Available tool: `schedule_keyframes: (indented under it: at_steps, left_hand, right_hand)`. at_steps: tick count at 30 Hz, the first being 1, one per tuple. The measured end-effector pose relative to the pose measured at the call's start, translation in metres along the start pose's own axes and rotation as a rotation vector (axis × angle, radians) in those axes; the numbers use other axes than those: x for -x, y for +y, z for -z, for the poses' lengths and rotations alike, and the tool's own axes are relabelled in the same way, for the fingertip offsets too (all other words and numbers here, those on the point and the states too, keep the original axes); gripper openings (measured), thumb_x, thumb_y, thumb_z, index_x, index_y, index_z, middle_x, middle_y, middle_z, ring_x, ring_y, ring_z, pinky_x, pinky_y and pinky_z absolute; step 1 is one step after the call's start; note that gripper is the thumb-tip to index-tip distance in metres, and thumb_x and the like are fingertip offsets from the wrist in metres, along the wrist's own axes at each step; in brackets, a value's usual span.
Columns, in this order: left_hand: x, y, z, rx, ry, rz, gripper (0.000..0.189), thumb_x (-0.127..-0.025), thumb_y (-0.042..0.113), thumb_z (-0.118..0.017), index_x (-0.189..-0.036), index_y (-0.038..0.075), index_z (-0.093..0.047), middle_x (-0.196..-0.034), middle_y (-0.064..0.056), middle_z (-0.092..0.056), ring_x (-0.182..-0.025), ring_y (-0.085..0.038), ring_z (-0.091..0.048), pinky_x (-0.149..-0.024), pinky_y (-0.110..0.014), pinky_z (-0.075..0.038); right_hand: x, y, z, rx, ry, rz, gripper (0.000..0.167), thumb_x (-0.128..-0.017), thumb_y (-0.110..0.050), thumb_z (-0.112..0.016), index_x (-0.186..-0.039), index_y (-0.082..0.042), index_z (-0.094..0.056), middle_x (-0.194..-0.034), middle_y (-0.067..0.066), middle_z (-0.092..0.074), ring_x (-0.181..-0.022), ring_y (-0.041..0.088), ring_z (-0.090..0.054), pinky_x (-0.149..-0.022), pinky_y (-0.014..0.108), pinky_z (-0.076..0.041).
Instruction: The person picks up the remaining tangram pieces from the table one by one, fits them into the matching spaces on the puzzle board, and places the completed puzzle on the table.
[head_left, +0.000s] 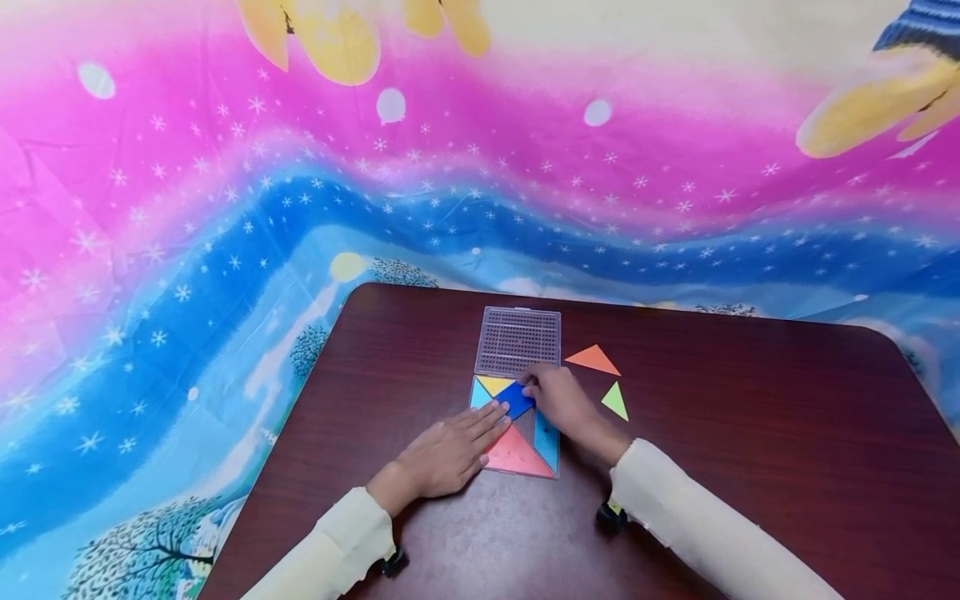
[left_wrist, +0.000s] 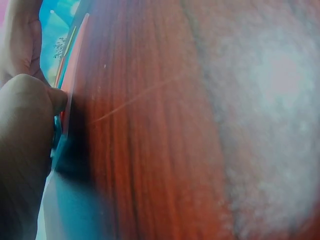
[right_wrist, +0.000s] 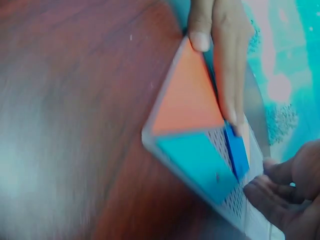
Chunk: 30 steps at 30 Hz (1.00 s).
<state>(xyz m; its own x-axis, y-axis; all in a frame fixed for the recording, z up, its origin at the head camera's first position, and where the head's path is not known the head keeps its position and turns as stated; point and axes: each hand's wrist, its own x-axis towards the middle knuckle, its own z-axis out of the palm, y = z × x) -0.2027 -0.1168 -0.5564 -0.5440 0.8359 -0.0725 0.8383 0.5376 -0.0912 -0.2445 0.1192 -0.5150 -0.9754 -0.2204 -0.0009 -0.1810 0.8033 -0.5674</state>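
Observation:
A clear plastic tangram case [head_left: 556, 477] lies unfolded on the table, colored pieces set in its near half. My left hand [head_left: 446, 454] rests over the left side with fingers stretched out, fingertips on a blue square tangram piece [head_left: 514, 402]. The right hand [head_left: 561, 402] has curled fingers and pinches the square's far right corner. Around it sit a yellow triangle [head_left: 493, 384], a light blue triangle [head_left: 480, 395] partly under my left hand, a red triangle [head_left: 516, 454] and a teal parallelogram [right_wrist: 200, 162]. Perforated tray floor [head_left: 525, 425] shows beside the square.
The case's gridded other half [head_left: 518, 340] lies flat behind the pieces. To the right, an orange triangle [head_left: 596, 360] and a lime green triangle [head_left: 616, 402] lie loose on the dark wooden table [head_left: 750, 433]. A patterned cloth [head_left: 480, 192] hangs beyond the table's far edge.

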Motion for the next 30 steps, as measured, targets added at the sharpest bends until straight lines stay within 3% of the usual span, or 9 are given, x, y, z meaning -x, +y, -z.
schedule_keyframes:
  at_steps: [5, 13, 24, 27, 30]
  left_hand:
    - [0.001, 0.001, -0.002, -0.009, 0.028, -0.005, 0.062, -0.110, 0.042, -0.030, -0.165, 0.016, -0.019, -0.173, -0.002, -0.018, -0.161, -0.018, -0.015, -0.129, -0.033, -0.024]
    - [0.001, -0.001, -0.005, 0.020, 0.019, 0.001, 0.064, -0.110, 0.046, -0.027, -0.166, 0.018, -0.013, -0.174, 0.000, -0.012, -0.161, -0.017, -0.012, -0.130, -0.033, -0.021]
    - [0.005, -0.002, -0.004, 0.033, 0.009, 0.002, 0.065, -0.110, 0.047, -0.027, -0.166, 0.018, -0.013, -0.174, 0.001, -0.011, -0.161, -0.017, -0.011, -0.130, -0.033, -0.021]
    - [0.004, -0.002, -0.004, 0.034, 0.008, 0.001, 0.064, -0.110, 0.047, -0.026, -0.166, 0.018, -0.012, -0.174, 0.001, -0.010, -0.162, -0.017, -0.010, -0.130, -0.033, -0.021]
    - [0.003, -0.002, -0.004, 0.031, 0.008, 0.002, 0.064, -0.110, 0.047, -0.026, -0.166, 0.018, -0.013, -0.174, 0.000, -0.011, -0.162, -0.017, -0.010, -0.130, -0.033, -0.021]
  right_hand:
    - [0.001, 0.027, 0.023, 0.089, 0.042, 0.039, 0.018, -0.096, -0.011, -0.072, -0.112, -0.003, -0.072, -0.104, 0.013, -0.071, -0.092, 0.023, -0.068, -0.084, 0.043, -0.062]
    - [0.021, 0.070, 0.061, 0.176, 0.022, -0.118, 0.033, -0.087, -0.017, -0.083, -0.109, 0.003, -0.068, -0.099, 0.018, -0.063, -0.080, 0.025, -0.058, -0.073, 0.043, -0.057]
    - [0.033, 0.081, 0.059, 0.172, 0.042, -0.201, 0.040, -0.081, -0.027, -0.089, -0.081, -0.002, -0.058, -0.073, 0.011, -0.049, -0.066, 0.023, -0.047, -0.056, 0.032, -0.039]
    - [0.032, 0.079, 0.058, 0.171, 0.066, -0.184, 0.038, -0.079, -0.022, -0.090, -0.077, -0.001, -0.058, -0.070, 0.011, -0.050, -0.065, 0.023, -0.049, -0.057, 0.032, -0.040]
    - [0.031, 0.078, 0.058, 0.165, 0.057, -0.197, 0.036, -0.080, -0.019, -0.090, -0.082, 0.002, -0.061, -0.073, 0.013, -0.053, -0.068, 0.025, -0.052, -0.059, 0.035, -0.043]
